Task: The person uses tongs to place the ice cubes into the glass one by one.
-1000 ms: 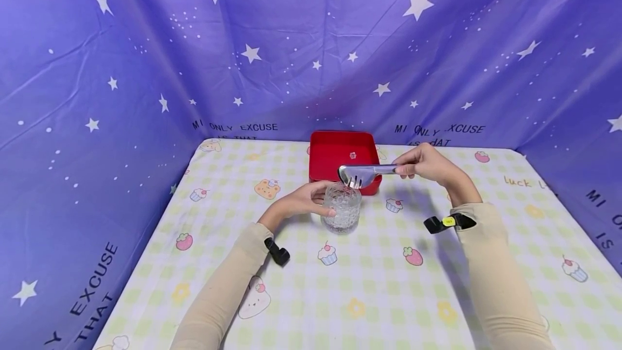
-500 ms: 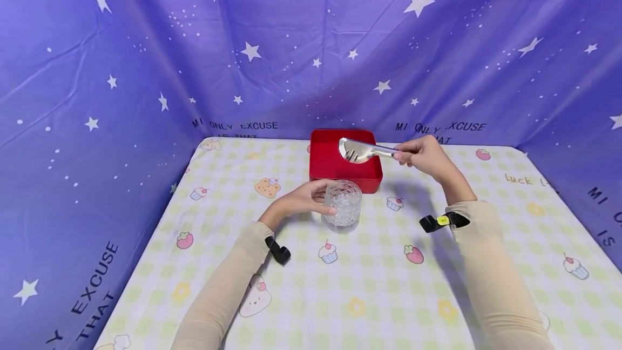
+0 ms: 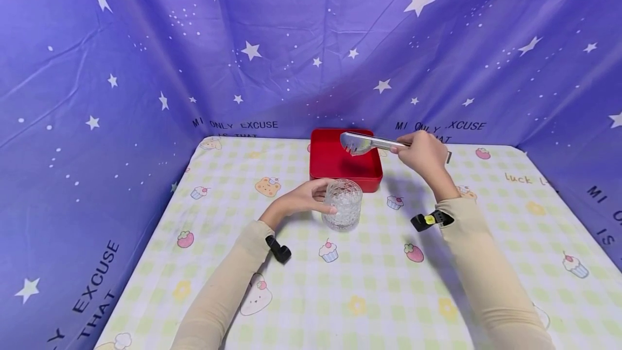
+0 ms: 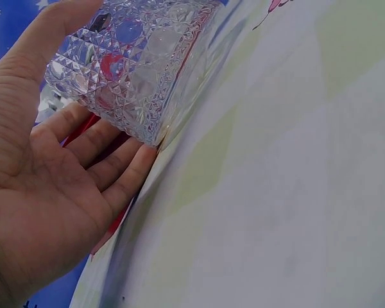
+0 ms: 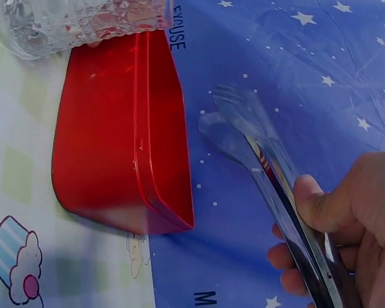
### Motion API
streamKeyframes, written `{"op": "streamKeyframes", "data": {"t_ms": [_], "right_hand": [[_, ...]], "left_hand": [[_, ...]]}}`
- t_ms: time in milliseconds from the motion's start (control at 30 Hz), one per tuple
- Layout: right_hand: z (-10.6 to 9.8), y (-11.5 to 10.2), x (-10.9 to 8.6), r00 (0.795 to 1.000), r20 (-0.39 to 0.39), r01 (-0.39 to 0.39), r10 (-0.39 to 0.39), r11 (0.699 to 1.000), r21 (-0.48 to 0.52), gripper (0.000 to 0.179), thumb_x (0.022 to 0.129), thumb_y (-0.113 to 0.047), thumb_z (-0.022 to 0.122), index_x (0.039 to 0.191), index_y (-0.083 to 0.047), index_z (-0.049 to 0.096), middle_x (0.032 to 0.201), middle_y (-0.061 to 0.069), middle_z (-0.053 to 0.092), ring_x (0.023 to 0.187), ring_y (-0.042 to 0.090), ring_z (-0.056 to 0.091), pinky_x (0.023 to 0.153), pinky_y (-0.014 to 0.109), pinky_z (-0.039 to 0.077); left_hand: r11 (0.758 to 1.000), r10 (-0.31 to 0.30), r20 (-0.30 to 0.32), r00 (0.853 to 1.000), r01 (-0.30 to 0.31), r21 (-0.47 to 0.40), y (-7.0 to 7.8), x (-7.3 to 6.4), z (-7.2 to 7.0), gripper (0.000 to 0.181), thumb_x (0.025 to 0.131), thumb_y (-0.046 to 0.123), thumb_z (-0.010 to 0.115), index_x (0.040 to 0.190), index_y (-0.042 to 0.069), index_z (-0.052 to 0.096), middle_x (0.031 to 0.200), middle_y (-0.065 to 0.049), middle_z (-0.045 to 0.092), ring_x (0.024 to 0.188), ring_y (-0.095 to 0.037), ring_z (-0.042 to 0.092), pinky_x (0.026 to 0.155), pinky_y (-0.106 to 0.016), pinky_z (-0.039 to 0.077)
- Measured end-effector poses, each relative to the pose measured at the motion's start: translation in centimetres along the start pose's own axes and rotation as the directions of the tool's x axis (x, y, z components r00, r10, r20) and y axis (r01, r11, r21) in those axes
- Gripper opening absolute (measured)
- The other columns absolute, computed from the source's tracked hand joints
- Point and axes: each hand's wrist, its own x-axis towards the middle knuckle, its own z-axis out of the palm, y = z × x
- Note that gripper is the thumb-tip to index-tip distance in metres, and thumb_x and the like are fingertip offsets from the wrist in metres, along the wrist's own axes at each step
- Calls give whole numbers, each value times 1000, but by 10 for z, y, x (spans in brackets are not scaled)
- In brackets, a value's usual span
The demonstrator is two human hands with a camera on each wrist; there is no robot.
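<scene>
My left hand holds a clear textured glass that stands upright on the table, thumb on the near side and fingers at the far side. Rounded shapes and a red tint show through its wall in the left wrist view; I cannot tell whether they are contents. My right hand grips metal serving tongs by the handles, above a red square box. In the right wrist view the tongs have one slotted and one rounded end, standing slightly apart, with nothing seen between them.
The red box stands right behind the glass, close to the table's back edge. A checked tablecloth with printed cupcakes and strawberries covers the table. A purple star-patterned curtain hangs at the back and along both sides.
The tongs have moved from over the glass back and up to above the red box, and the right hand has turned. A small pale thing seen earlier in the box no longer shows.
</scene>
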Motion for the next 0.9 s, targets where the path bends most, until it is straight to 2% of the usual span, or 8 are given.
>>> {"op": "streamKeyframes", "data": {"t_ms": [333,733,900], "right_hand": [[0,-8,1,999,-25,-27,26,999,-28,30,90,-32,72,112,-13,79,89,14,75,75,29,59,55,37,36],[6,-7,4,999,0,-53,53,997,-54,34,91,-34,72,117,-12,78,100,16,76,80,31,62,56,38,37],[10,-9,5,999,-39,-26,23,997,-78,33,90,-33,72,114,-11,78,91,16,75,77,33,61,53,38,37]], "left_hand": [[1000,-3,1,1000,3,-3,-1,1,-1,73,87,5,77,152,8,43,148,-13,55,137,-26,53,116,-36,46],[1000,-2,10,1000,2,11,-2,2,-2,73,87,2,76,152,7,43,147,-14,56,137,-27,54,116,-34,46],[1000,4,12,1000,-4,6,-2,2,-2,73,87,1,76,152,6,43,147,-14,56,137,-27,53,115,-34,47]]}}
